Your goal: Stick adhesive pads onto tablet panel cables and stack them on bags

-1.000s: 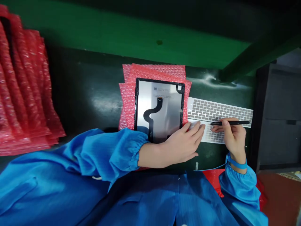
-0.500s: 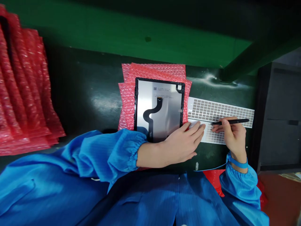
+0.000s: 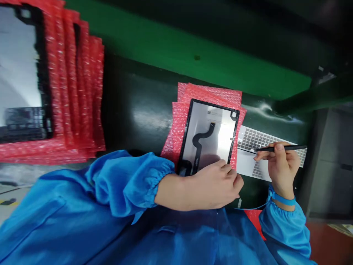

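A tablet screen panel (image 3: 212, 136) lies back-up on red bubble wrap sheets (image 3: 182, 114), its black flex cable curving down the middle. My left hand (image 3: 217, 184) rests at the panel's near right corner with the fingers curled in. My right hand (image 3: 281, 165) pinches black tweezers (image 3: 284, 148), whose tip sits over a white sheet of small grey stickers (image 3: 256, 141) just right of the panel. A blue wrist strap circles my right wrist.
A stack of red bubble wrap bags (image 3: 82, 92) with another screen panel (image 3: 22, 73) on top stands at the left. A green rail (image 3: 193, 51) runs along the back of the dark table (image 3: 132, 110). A grey cabinet (image 3: 331, 162) stands at the right.
The view has swung left and tilted. My left hand has drawn back from the sticker sheet to the panel's corner and curled. The tweezers stay over the sheet.
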`<state>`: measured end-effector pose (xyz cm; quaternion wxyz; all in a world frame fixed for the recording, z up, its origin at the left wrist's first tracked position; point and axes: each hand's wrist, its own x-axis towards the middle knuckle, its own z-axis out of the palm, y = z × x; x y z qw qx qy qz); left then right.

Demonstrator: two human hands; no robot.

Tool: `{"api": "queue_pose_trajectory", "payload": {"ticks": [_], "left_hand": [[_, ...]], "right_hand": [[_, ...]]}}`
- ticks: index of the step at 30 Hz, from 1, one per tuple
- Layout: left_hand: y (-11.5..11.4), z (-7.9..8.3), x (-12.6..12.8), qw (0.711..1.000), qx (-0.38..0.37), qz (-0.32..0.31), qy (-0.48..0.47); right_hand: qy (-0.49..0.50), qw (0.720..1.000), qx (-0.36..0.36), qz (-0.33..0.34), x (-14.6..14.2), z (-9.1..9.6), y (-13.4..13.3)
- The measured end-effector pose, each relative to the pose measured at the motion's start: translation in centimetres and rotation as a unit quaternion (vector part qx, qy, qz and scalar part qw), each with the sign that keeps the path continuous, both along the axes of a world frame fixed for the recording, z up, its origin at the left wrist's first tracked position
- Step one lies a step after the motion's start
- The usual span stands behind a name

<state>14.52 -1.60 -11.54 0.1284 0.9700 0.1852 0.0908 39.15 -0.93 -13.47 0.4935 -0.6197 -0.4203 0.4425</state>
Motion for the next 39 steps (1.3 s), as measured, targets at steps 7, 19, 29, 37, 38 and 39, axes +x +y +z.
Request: {"api": "queue_pose_trajectory", "payload": {"ticks": [7,19,29,37,38,39], "left_hand": [[1.5,0.3,-5.6,0.987,-0.005,0.112,0.111],[3.1,-1.2,-6.8,0.989,-0.039,0.127,0.058],[4.1,-0.7,-7.0,0.988,-0.065,0.127,0.065],[4.7,-0.3,-7.3,0.988,-0.069,0.121,0.064],[4.8,-0.2,-7.4,0.988,-0.075,0.118,0.067],[4.8,-0.2,-7.4,0.988,-0.082,0.115,0.070]], "right_hand": [[0.018,0.993,-0.036,0.107,-10.8,0.6,4.6],[-0.048,0.989,-0.064,0.125,-15.8,-0.7,7.2],[-0.067,0.988,-0.059,0.128,-15.8,-0.9,6.9],[-0.059,0.988,-0.061,0.131,-16.0,-0.8,6.9],[-0.058,0.988,-0.061,0.130,-16.0,-0.8,6.9],[-0.058,0.988,-0.062,0.129,-15.9,-0.8,6.8]]}}
